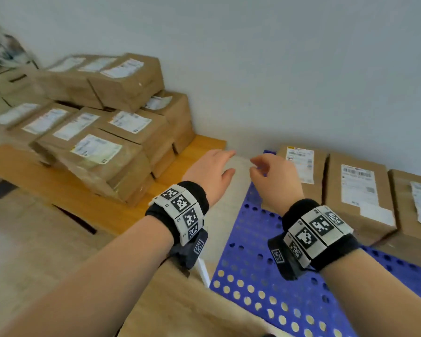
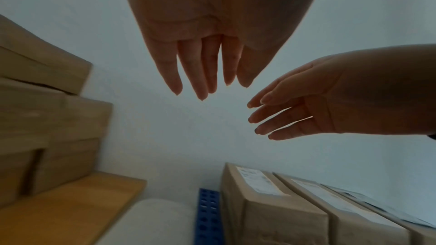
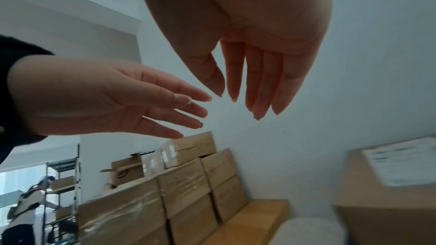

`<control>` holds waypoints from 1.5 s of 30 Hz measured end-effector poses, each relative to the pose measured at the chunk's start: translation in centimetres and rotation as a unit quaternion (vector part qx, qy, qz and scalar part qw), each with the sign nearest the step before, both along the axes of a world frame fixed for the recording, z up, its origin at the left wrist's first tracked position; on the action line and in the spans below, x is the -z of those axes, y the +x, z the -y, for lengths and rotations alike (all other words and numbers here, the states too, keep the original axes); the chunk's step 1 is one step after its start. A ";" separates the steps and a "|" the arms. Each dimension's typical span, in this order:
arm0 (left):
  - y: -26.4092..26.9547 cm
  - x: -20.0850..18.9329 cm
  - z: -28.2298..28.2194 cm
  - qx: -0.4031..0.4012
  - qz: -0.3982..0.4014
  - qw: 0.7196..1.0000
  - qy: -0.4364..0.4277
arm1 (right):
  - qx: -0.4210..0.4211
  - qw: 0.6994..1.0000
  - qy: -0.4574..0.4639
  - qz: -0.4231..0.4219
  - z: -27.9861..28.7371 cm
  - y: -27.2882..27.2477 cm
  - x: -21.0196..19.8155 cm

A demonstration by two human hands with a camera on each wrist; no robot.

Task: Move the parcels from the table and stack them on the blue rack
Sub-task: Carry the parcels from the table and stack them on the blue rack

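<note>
The parcels (image 1: 100, 132), plain brown cardboard boxes, sit stacked in layers on the wooden worktop (image 1: 66, 190) against the pale wall, each with a white shipping label on top. The print on those labels is too blurred to read. Clear tape runs over some of the boxes, as the right wrist view shows. Three more parcels lie side by side on the blue rack (image 1: 265, 276), a perforated shelf, pushed back against the wall: the nearest rack parcel (image 1: 301, 171), the middle one (image 1: 360, 198), and a third (image 1: 416, 210) cut off at the edge. Their labels carry barcodes and lines of small text that I cannot make out.

Both hands hang in the air over the gap between worktop and rack, touching nothing. The left hand (image 1: 209, 171) has its fingers (image 2: 202, 81) straight and only slightly apart. The right hand (image 1: 275, 178) is relaxed, its fingers (image 3: 257, 88) long and loosely together, holding nothing. Each wrist wears a black band with square black-and-white coded markers.

Far off in the right wrist view stands a metal shelving unit (image 3: 61, 183) with a person (image 3: 26, 210) beside it, and an open box (image 3: 127, 172) bearing a dark curved printed mark.
</note>
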State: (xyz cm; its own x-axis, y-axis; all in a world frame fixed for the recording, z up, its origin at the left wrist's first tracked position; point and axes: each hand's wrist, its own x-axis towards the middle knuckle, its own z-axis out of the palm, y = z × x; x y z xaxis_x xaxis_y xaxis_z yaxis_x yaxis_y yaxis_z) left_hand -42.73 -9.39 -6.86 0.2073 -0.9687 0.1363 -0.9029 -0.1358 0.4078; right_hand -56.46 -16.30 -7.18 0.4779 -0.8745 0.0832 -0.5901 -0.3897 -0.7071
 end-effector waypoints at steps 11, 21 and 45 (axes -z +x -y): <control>18.9 -3.6 -17.4 -0.107 0.001 0.993 -0.047 | -0.072 0.995 -0.026 0.059 -13.9 21.3 -2.5; 32.6 -6.1 -20.9 -0.183 -0.001 0.981 -0.066 | -0.115 0.985 -0.028 0.123 -15.9 34.5 -6.3; 51.6 -5.7 5.9 -0.059 0.157 0.985 0.048 | 0.123 0.983 0.097 0.099 4.7 49.4 -4.9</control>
State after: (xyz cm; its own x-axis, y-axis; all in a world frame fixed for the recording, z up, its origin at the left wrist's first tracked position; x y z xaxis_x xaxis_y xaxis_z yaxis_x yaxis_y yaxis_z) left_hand 8.89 -15.26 -1.15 0.2822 -0.9517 0.1207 -0.9578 -0.2723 0.0919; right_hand -7.05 -21.04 -2.24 0.2411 -0.9701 -0.0270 -0.4932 -0.0985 -0.8643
